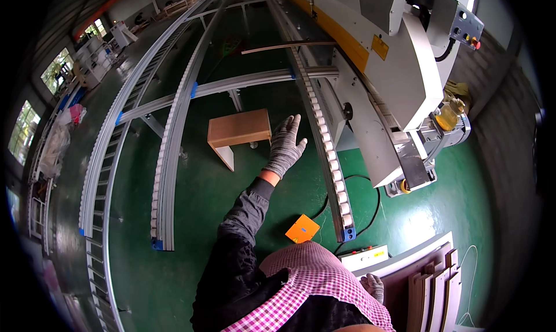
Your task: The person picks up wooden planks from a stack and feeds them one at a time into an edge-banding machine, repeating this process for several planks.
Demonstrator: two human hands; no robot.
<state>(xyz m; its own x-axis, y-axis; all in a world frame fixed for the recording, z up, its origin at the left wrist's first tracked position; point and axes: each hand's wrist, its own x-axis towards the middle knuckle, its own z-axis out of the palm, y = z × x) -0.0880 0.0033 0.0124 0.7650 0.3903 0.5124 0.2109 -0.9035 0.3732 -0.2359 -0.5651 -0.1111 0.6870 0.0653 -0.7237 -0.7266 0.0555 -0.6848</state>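
My left hand (285, 148), in a grey knit glove, reaches forward with its fingers stretched out and nothing in them. It appears between a small brown wooden stool (239, 128) and the right-hand roller rail (325, 136). From this angle I cannot tell whether it touches either. Low in the picture, beside the checked apron (310, 268), part of my gloved right hand (374, 287) shows. Its fingers are too small and partly hidden to read. Nearest to it is a stack of narrow boards (431, 291). A thin wooden strip (289, 46) lies across the right-hand rail farther ahead.
A large white machine (399, 71) with a control panel (467, 30) stands along the right. Another roller rail (178, 141) and a ladder-like conveyor (113, 152) run on the left. An orange box (302, 229) and a black cable (379, 202) lie on the green floor.
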